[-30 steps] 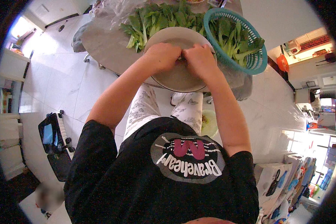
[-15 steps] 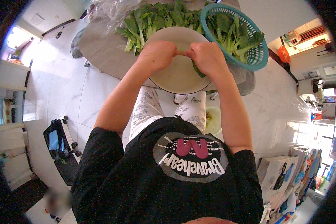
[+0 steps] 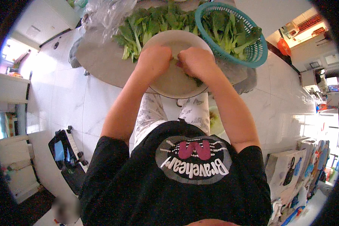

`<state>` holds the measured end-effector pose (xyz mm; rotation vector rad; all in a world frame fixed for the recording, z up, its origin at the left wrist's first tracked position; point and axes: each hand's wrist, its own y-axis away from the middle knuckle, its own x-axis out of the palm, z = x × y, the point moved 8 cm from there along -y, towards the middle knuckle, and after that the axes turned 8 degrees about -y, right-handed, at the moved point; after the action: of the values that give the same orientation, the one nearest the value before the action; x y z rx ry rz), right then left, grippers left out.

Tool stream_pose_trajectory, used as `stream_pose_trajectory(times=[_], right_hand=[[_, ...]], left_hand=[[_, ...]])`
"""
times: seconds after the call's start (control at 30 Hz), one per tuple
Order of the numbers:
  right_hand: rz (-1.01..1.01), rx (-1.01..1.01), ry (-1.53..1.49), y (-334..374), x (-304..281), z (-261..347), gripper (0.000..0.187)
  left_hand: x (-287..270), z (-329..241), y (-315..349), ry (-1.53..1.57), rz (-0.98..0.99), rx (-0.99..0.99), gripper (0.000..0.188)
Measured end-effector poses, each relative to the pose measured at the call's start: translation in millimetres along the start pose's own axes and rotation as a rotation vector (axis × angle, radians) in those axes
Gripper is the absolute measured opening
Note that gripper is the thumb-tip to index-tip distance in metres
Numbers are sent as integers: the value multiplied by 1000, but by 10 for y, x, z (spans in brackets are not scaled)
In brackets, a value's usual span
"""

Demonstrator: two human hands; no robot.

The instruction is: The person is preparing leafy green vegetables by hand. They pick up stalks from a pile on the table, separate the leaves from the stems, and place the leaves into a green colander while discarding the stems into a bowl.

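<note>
Both my hands are over a wide pale basin (image 3: 173, 88) at the near edge of the table. My left hand (image 3: 155, 62) is closed in a fist, and a small greenish bit of stem shows at its fingertips. Closed too, and slightly blurred, my right hand (image 3: 197, 63) grips a leafy green (image 3: 194, 80), whose dark leaf hangs below the palm. A narrow gap separates the two hands. Behind the basin lies a row of leafy greens (image 3: 158, 20) with pale stalks. More greens (image 3: 229, 35) fill a teal plastic basket (image 3: 260, 56) to the right.
A crumpled clear plastic bag (image 3: 109, 15) lies at the table's far left. The grey tabletop (image 3: 98, 52) curves toward me. On the tiled floor, a greenish container (image 3: 216, 120) stands by my legs, and a black wheeled object (image 3: 66, 154) is at the left.
My hands, which met on a pale green stem, have drawn apart a little and come slightly lower over the basin. The whole view has shifted a little.
</note>
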<state>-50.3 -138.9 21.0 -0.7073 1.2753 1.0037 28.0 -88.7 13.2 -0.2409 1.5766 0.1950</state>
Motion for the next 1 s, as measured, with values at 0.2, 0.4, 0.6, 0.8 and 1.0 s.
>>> stream_pose_trajectory(times=[0.2, 0.4, 0.6, 0.8, 1.0], right_hand=[[151, -57, -41, -138, 266, 6, 26], [98, 10, -177, -105, 164, -77, 23], [-82, 15, -332, -149, 145, -78, 20], [-239, -232, -676, -85, -71, 6, 24], [-70, -81, -459, -41, -19, -10, 22]], left_hand=[[30, -6, 59, -75, 24, -23, 17], [-279, -44, 116, 7, -85, -133, 16], [-309, 59, 152, 220, -380, -52, 17], [-353, 401, 137, 635, -537, -154, 12], [-529, 447, 231, 743, -745, -189, 12]])
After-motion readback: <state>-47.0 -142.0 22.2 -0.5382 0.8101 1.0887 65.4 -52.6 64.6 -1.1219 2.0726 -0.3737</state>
